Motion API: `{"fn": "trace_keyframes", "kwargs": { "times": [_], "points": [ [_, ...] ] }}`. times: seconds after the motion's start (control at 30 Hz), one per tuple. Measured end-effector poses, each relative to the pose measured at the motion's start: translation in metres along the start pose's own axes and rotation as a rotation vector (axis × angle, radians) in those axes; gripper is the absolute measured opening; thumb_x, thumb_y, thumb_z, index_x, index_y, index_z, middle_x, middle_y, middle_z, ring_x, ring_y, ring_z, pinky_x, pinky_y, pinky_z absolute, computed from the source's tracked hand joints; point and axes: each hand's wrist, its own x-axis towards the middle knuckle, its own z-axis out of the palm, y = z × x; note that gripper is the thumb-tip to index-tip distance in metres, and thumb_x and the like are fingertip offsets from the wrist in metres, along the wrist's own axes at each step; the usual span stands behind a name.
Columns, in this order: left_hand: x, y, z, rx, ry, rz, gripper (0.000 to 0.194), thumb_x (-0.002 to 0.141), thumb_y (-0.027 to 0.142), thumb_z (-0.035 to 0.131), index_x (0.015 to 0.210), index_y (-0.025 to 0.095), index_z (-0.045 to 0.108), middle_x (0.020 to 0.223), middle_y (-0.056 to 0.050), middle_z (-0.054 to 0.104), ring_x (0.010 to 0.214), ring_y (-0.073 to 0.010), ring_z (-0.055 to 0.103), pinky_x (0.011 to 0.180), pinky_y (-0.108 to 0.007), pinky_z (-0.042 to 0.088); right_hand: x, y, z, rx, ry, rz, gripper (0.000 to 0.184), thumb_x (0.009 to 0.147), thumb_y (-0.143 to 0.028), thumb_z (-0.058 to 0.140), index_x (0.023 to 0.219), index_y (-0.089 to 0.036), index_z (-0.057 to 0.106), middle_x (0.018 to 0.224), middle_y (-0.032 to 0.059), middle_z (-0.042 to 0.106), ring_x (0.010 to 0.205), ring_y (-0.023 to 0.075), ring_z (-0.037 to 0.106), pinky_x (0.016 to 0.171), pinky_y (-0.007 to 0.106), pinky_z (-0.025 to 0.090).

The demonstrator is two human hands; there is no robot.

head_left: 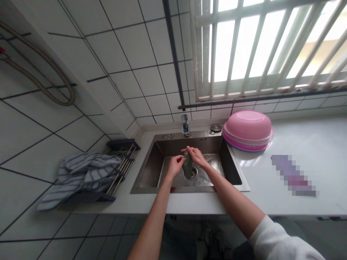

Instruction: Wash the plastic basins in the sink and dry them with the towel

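Observation:
Both my hands are over the steel sink point(146, 169), below the faucet point(185, 125). A grey-green cloth point(187, 168) hangs between them above the drain point(194, 172). My left hand point(175, 164) pinches the cloth's upper left edge. My right hand point(195, 155) grips its top from the right, fingers closed. The cloth droops straight down into the basin.
A striped blue-and-white towel point(78, 175) lies on a dark rack point(120, 164) left of the sink. Upturned pink basins point(248, 130) are stacked on the white counter point(311, 144) at the right. A barred window point(265, 47) sits above, with tiled walls all round.

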Motion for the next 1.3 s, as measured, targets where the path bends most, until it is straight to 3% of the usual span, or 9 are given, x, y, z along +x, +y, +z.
{"fn": "trace_keyframes", "kwargs": {
  "times": [0.2,0.33,0.43,0.6,0.73,0.9,1.0,1.17,1.3],
  "points": [
    [-0.006,0.026,-0.024,0.432,0.354,0.182,0.03,0.097,0.045,0.06,0.091,0.023,0.078,0.097,-0.009,0.078,0.088,-0.0235,0.069,0.081,-0.032,0.05,-0.001,-0.007,-0.003,0.314,-0.005,0.204,0.058,0.088,-0.075,0.062,0.078,-0.018,0.069,0.056,-0.0059,0.045,0.05,0.0096,0.033,0.048,0.021,0.024],
    [-0.003,0.037,-0.036,0.303,0.267,0.153,0.041,0.102,0.052,0.048,0.083,0.022,0.069,0.078,-0.003,0.07,0.072,-0.0176,0.061,0.07,-0.027,0.045,-0.011,-0.022,-0.01,0.312,-0.371,0.241,0.049,0.079,-0.061,0.082,0.069,-0.017,0.062,0.058,-0.0072,0.045,0.052,0.0067,0.033,0.05,0.02,0.026],
    [0.004,0.035,-0.04,0.188,0.132,0.19,0.039,0.101,0.051,0.048,0.085,0.021,0.066,0.08,-0.001,0.07,0.074,-0.0163,0.062,0.07,-0.025,0.045,-0.016,-0.029,-0.006,0.377,-0.435,0.211,0.041,0.074,-0.049,0.09,0.074,-0.016,0.066,0.069,-0.0042,0.058,0.062,0.0083,0.048,0.059,0.019,0.04],
    [0.0,0.018,-0.054,0.27,0.302,0.041,0.031,0.096,0.048,0.056,0.108,0.023,0.07,0.091,-0.005,0.075,0.078,-0.02,0.069,0.073,-0.029,0.05,-0.012,-0.024,-0.007,0.557,-0.222,0.376,0.038,0.07,-0.04,0.093,0.087,-0.018,0.068,0.076,-0.0014,0.066,0.063,0.0124,0.06,0.059,0.023,0.049],
    [-0.044,0.003,-0.072,0.39,0.364,0.091,0.036,0.093,0.047,0.058,0.116,0.022,0.071,0.1,-0.008,0.074,0.083,-0.0231,0.07,0.078,-0.035,0.055,0.02,-0.026,-0.054,0.476,0.09,0.302,0.028,0.075,-0.037,0.086,0.086,-0.018,0.068,0.069,-0.0026,0.063,0.057,0.0119,0.056,0.053,0.023,0.044],
    [-0.111,-0.01,-0.078,0.54,0.404,0.241,0.029,0.096,0.045,0.057,0.111,0.027,0.074,0.112,-0.007,0.075,0.104,-0.0279,0.071,0.093,-0.042,0.056,0.084,-0.041,-0.109,-0.098,0.384,0.014,0.02,0.092,-0.027,0.064,0.107,-0.019,0.075,0.106,0.0069,0.078,0.097,0.0213,0.071,0.087,0.032,0.055],
    [-0.131,-0.013,-0.071,0.611,0.474,0.301,0.025,0.098,0.041,0.057,0.109,0.028,0.075,0.111,-0.006,0.076,0.104,-0.0287,0.07,0.094,-0.043,0.055,0.102,-0.028,-0.098,-0.609,0.229,-0.056,0.03,0.098,-0.021,0.052,0.116,-0.019,0.076,0.13,0.0135,0.075,0.128,0.0279,0.065,0.114,0.043,0.044],
    [-0.14,-0.019,-0.059,0.684,0.546,0.439,0.017,0.098,0.03,0.059,0.104,0.029,0.075,0.104,-0.006,0.076,0.1,-0.0274,0.069,0.093,-0.043,0.052,0.093,0.014,-0.078,-0.888,-0.09,-0.153,0.049,0.098,-0.018,0.05,0.145,-0.015,0.064,0.159,0.0167,0.054,0.151,0.0302,0.047,0.127,0.047,0.029],
    [-0.141,-0.029,-0.059,0.696,0.587,0.501,0.016,0.096,0.025,0.061,0.102,0.029,0.074,0.101,-0.006,0.078,0.098,-0.0277,0.07,0.094,-0.045,0.052,0.096,0.027,-0.092,-1.112,-0.009,-0.047,0.06,0.097,-0.019,0.05,0.155,-0.004,0.051,0.164,0.0243,0.045,0.155,0.0333,0.04,0.128,0.047,0.027]
  ]
}}
